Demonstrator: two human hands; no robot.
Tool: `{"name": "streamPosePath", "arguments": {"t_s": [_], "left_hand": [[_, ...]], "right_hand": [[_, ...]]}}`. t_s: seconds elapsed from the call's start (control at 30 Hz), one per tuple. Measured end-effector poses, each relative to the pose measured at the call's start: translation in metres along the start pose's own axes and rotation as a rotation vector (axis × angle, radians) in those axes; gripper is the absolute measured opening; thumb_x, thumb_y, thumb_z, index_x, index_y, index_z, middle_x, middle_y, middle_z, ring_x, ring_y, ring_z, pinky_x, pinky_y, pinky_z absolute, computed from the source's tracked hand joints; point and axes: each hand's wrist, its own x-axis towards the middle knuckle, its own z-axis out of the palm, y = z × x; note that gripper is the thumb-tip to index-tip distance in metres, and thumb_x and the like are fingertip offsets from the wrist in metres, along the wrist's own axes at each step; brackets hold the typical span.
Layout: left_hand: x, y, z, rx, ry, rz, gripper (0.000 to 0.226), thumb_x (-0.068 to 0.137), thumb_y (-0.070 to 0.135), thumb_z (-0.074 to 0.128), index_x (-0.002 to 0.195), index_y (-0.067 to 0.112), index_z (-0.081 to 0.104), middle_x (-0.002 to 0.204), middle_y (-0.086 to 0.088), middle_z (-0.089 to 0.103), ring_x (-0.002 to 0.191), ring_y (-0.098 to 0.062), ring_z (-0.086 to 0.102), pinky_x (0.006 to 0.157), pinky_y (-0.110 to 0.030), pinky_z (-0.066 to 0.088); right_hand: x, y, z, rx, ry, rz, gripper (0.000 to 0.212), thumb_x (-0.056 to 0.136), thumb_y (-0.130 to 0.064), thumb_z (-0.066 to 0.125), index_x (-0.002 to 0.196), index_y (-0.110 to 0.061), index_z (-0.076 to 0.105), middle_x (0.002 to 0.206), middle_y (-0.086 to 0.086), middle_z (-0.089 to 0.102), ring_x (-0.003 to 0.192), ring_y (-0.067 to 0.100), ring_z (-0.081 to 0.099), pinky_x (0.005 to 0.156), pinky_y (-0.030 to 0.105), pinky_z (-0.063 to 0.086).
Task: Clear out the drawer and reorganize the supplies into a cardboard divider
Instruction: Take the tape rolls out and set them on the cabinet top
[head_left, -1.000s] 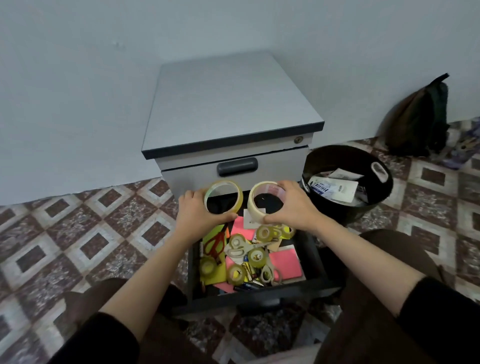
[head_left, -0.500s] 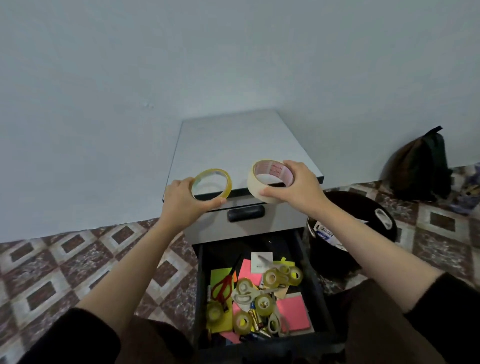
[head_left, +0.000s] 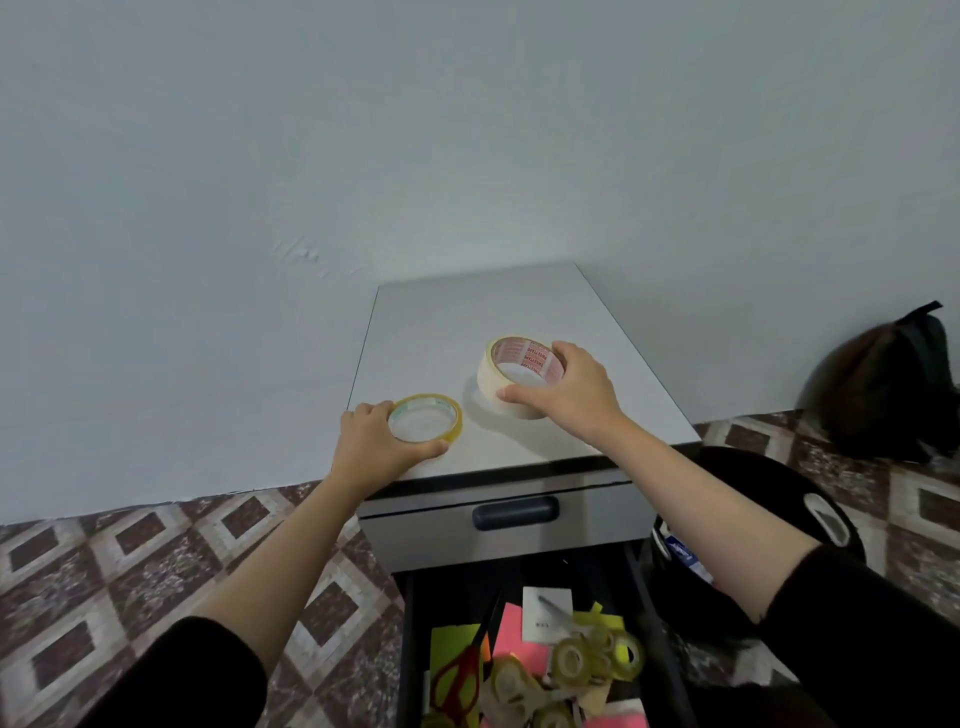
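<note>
My left hand (head_left: 371, 441) grips a thin yellow tape roll (head_left: 451, 410) lying flat on the grey cabinet top (head_left: 467, 322), near its front left corner. My right hand (head_left: 566, 387) grips a wider cream masking tape roll (head_left: 491, 376), tilted with one edge on the cabinet top. Below, the open drawer (head_left: 410, 649) holds red-handled scissors (head_left: 457, 680), several small tape rolls (head_left: 571, 660), pink and yellow paper notes (head_left: 511, 629) and a white card (head_left: 545, 613).
A black bin (head_left: 810, 499) with papers stands right of the cabinet. A dark backpack (head_left: 883, 384) leans on the wall at far right. The closed upper drawer has a dark handle (head_left: 514, 512). Patterned tile floor (head_left: 130, 566) spreads to the left.
Both hands lifted the two tape rolls from over the drawer, carried them up and forward, and brought them down onto the cabinet top. The view tilted upward.
</note>
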Motion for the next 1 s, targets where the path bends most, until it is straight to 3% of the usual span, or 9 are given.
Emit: {"name": "streamPosePath", "arguments": {"t_s": [0.13,0.3,0.53,0.67,0.83,1.0], "left_hand": [[0.030,-0.005,0.011,-0.019,-0.025,-0.007,0.078,0.057,0.066,0.070,0.113,0.013,0.057,0.104,-0.003,0.049,0.108,-0.023,0.041,0.087,-0.030,0.037],[0.062,-0.003,0.019,-0.065,0.003,0.001,0.093,0.068,0.053,0.074,0.141,0.015,0.031,0.135,-0.005,0.043,0.127,-0.023,0.032,0.103,-0.036,0.032],[0.089,-0.004,0.029,-0.110,0.042,0.013,0.100,0.068,0.053,0.074,0.145,0.017,0.020,0.137,-0.004,0.044,0.129,-0.023,0.033,0.106,-0.038,0.030],[0.089,-0.008,0.033,-0.158,0.062,0.010,0.109,0.066,0.052,0.076,0.147,0.011,0.015,0.145,-0.009,0.033,0.135,-0.025,0.026,0.112,-0.038,0.024],[0.072,-0.025,0.027,0.128,0.012,0.045,0.092,0.081,0.064,0.051,0.146,0.008,0.021,0.154,-0.010,0.019,0.142,-0.024,0.015,0.116,-0.035,0.011],[0.057,-0.037,0.024,0.238,-0.114,0.061,0.083,0.090,0.063,0.030,0.150,0.010,0.005,0.158,-0.003,0.001,0.145,-0.017,-0.001,0.117,-0.035,-0.003]], "right_hand": [[0.029,-0.001,0.010,0.001,-0.010,-0.018,0.084,0.059,-0.050,0.082,0.126,-0.013,0.049,0.121,0.000,0.056,0.109,0.019,0.053,0.092,0.032,0.044],[0.056,-0.002,0.020,0.057,-0.015,-0.049,0.094,0.061,-0.043,0.084,0.137,-0.018,0.036,0.130,0.001,0.051,0.117,0.019,0.050,0.100,0.035,0.041],[0.080,-0.001,0.037,0.133,-0.039,-0.052,0.091,0.059,-0.039,0.086,0.134,-0.022,0.036,0.123,-0.001,0.053,0.113,0.018,0.052,0.099,0.037,0.044],[0.085,-0.003,0.050,0.130,-0.076,-0.064,0.091,0.060,-0.038,0.085,0.134,-0.021,0.035,0.125,0.000,0.052,0.115,0.018,0.050,0.099,0.036,0.043],[0.091,-0.014,0.068,0.102,-0.111,-0.087,0.090,0.060,-0.037,0.086,0.133,-0.019,0.036,0.123,0.001,0.053,0.114,0.019,0.051,0.098,0.036,0.043],[0.099,-0.029,0.088,0.010,-0.118,-0.117,0.082,0.061,-0.037,0.085,0.124,-0.017,0.038,0.110,-0.003,0.049,0.107,0.019,0.052,0.090,0.032,0.044]]}}
